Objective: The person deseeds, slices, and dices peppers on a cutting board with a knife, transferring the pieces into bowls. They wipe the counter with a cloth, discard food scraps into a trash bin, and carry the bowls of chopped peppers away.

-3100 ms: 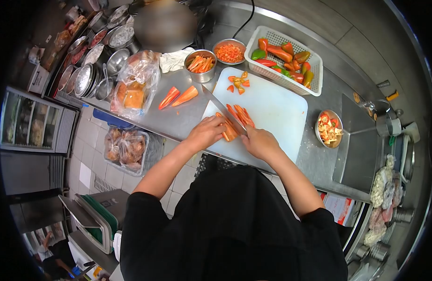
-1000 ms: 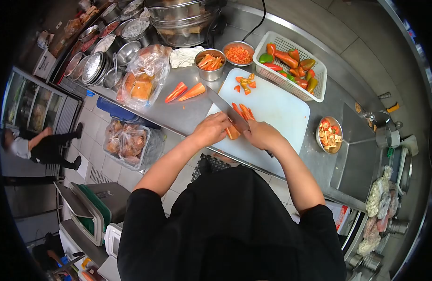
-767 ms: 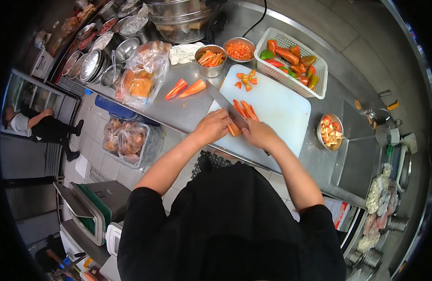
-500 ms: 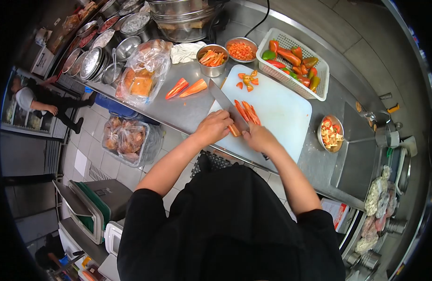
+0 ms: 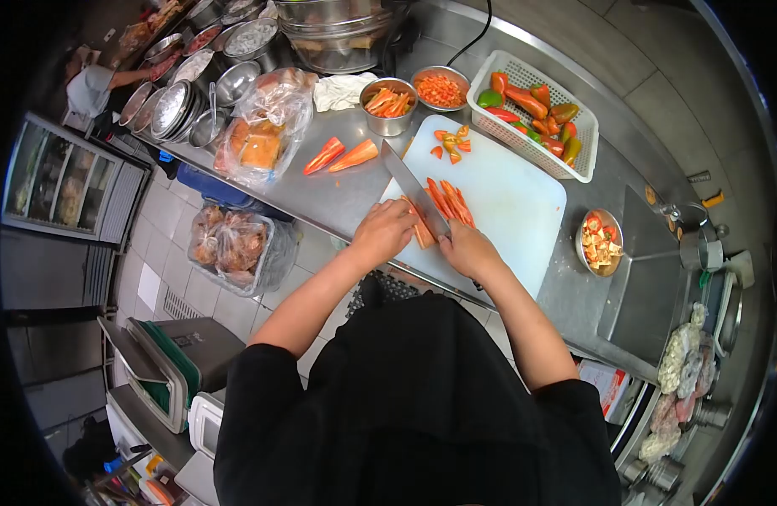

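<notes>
My right hand (image 5: 469,251) grips a wide-bladed kitchen knife (image 5: 412,187), its blade angled away to the upper left over the white cutting board (image 5: 516,219). With curled fingers, my left hand (image 5: 385,229) presses a red pepper piece (image 5: 424,233) on the board's near edge, left of the blade. Cut pepper strips (image 5: 449,202) lie just right of the knife. Farther back on the board is a small group of pepper trimmings (image 5: 453,142). Two pepper halves (image 5: 353,156) rest on the steel counter left of the board.
Behind the board stand a bowl of pepper strips (image 5: 388,103), a bowl of diced pepper (image 5: 440,88) and a white basket (image 5: 584,169) of whole peppers. A bowl of pepper scraps (image 5: 600,244) sits right, by the sink. Left are bagged food (image 5: 266,126) and a person (image 5: 91,88).
My left hand has shifted slightly on the pepper piece, and the knife has moved very little. The person at far left has moved up to the counter, reaching toward the bowls.
</notes>
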### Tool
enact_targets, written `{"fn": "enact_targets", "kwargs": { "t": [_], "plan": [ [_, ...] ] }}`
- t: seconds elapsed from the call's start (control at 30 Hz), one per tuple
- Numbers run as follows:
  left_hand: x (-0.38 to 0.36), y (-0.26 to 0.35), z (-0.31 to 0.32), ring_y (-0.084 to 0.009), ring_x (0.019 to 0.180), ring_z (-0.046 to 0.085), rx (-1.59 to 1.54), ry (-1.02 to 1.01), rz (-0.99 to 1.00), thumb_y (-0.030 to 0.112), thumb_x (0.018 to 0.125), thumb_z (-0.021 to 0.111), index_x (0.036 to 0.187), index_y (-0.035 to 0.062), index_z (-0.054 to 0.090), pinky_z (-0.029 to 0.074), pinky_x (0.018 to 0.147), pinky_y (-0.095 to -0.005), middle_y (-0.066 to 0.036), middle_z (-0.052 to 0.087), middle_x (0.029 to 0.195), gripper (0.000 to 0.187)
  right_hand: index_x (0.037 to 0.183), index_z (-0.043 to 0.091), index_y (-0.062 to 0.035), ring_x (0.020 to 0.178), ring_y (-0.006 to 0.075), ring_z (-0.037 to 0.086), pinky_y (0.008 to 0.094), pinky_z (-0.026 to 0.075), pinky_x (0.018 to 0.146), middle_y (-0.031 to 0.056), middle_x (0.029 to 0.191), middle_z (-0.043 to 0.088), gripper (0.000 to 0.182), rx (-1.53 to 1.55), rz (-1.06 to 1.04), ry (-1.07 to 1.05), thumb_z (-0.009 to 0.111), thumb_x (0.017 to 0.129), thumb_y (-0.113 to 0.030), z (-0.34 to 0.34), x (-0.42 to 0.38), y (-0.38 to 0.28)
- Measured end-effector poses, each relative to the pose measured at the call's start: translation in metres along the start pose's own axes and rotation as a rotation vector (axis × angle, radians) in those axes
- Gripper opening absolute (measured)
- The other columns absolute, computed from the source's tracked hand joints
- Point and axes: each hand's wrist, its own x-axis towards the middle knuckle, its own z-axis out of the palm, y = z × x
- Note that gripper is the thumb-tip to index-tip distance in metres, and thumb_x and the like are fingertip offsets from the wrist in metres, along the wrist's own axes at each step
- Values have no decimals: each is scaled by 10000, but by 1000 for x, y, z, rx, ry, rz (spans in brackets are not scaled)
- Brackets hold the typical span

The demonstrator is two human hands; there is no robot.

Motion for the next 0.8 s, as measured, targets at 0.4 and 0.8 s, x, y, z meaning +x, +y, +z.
{"fn": "enact_targets", "kwargs": {
  "t": [0.4, 0.8],
  "plan": [
    [7, 0, 6, -232, 1065, 601, 8, 9, -79, 120, 833, 731, 972, 131, 698, 441, 869, -397, -17, 641, 1096, 143, 1090, 583, 43, 920, 467, 683, 540, 525, 850, 300, 947, 701, 341, -38, -47, 51, 572, 976, -278, 3, -3, -7],
    [7, -3, 9, -222, 1062, 597, -21, 76, -80, 127, 809, 750, 939, 137, 700, 429, 881, -390, -12, 637, 1079, 140, 1062, 574, 59, 691, 397, 699, 484, 554, 721, 238, 757, 698, 326, -47, -135, 77, 573, 980, -256, -6, 8, 0]
  ]
}}
